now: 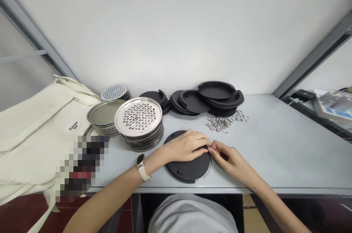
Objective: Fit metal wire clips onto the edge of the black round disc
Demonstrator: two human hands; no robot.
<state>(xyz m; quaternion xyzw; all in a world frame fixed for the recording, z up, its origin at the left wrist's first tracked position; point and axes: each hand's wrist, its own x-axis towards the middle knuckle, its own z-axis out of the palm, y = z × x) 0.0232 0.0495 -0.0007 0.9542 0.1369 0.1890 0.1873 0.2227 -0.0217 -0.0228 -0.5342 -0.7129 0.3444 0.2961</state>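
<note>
A round black plate (183,171) lies near the table's front edge, with a thin shiny metal rim showing along its lower right side. Across its top rests my left hand (188,145), thumb and fingers coming together on a dark part at the plate's right edge. Right beside those fingertips, my right hand (227,157) is closed in a pinch at the same edge. Whatever sits between its thumb and forefinger is too small and covered to make out. Small slots show in the black plate at upper left and lower left.
Left of the plate stand a stack of round metal graters (139,117) and a stack of shallow metal discs (104,113). Black round parts (217,93) are piled by the wall. Loose metal clips (219,124) and rings (240,116) lie before them. A cream bag (41,126) covers the left end.
</note>
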